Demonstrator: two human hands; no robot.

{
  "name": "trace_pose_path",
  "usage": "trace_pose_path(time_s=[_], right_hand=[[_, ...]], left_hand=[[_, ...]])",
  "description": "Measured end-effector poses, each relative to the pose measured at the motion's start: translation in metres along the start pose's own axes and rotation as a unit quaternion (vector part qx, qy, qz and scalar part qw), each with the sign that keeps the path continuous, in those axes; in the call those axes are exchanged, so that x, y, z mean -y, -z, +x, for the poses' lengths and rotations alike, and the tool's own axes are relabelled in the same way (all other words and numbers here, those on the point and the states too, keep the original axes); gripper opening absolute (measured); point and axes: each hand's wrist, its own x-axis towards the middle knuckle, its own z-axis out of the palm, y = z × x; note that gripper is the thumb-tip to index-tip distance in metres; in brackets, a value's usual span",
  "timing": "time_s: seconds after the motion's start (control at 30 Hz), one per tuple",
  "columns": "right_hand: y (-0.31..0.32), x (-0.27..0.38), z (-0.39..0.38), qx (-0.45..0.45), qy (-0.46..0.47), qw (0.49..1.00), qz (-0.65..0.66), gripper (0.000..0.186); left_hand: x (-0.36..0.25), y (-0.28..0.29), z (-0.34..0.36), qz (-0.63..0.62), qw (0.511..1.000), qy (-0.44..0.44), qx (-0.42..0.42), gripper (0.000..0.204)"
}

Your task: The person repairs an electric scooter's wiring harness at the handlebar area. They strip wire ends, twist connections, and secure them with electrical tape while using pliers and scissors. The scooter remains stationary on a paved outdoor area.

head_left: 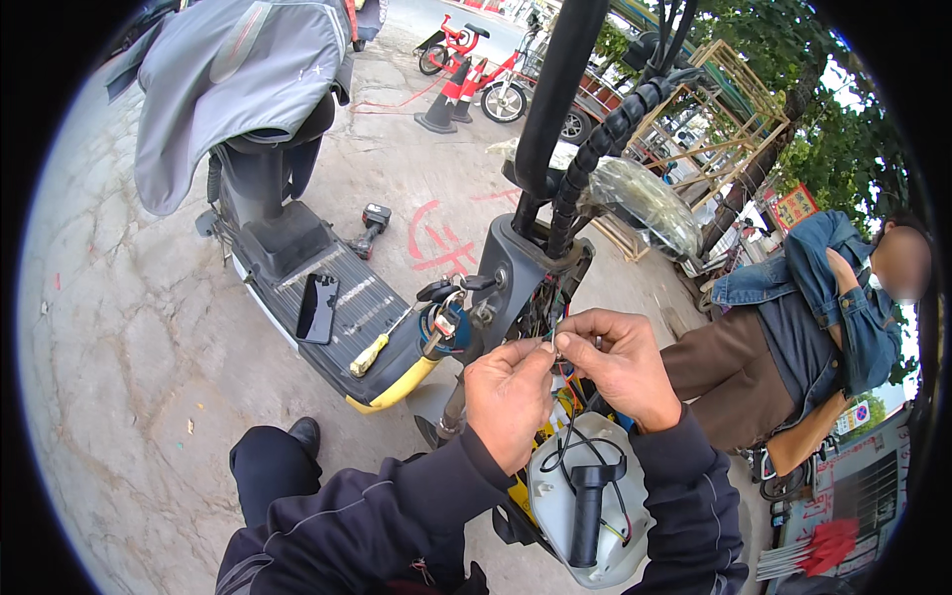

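In front of the opened front column (516, 260) of an electric scooter, my two hands meet fingertip to fingertip. My left hand (511, 402) is closed in a pinch, and my right hand (620, 367) pinches right beside it. Between the fingertips shows a bit of thin wire (552, 338), its ends mostly hidden. Coloured wires spill from the column just behind. Below my hands, a black handlebar grip (587, 521) with a cable lies on a white plastic panel (545, 486). Keys and a blue roll (454, 335) hang by the column, left of my fingers.
On the footboard (362, 297) rest a phone (317, 309) and a yellow-handled screwdriver (370, 355). A cordless power tool (370, 232) stands beyond it. At right, close by, a person in a denim jacket (843, 288) has folded arms. Traffic cones (446, 102) and a red bicycle (506, 84) are farther off.
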Motion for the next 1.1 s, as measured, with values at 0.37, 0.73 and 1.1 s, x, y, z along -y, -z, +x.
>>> trace_pose_path(time_s=[0.37, 0.73, 1.1], right_hand=[[-0.003, -0.005, 0.008, 0.015, -0.018, 1.000, -0.007, 0.014], [-0.006, -0.016, 0.001, -0.046, 0.004, 0.999, 0.019, 0.015], [-0.014, -0.012, -0.010, -0.091, 0.001, 0.995, 0.029, 0.016]], left_hand=[[0.000, 0.004, 0.002, 0.068, 0.997, -0.013, 0.019, 0.020], [0.009, 0.008, -0.020, 0.109, 0.986, -0.106, 0.065, 0.036], [0.009, 0.009, -0.008, 0.074, 0.991, -0.076, 0.084, 0.036]])
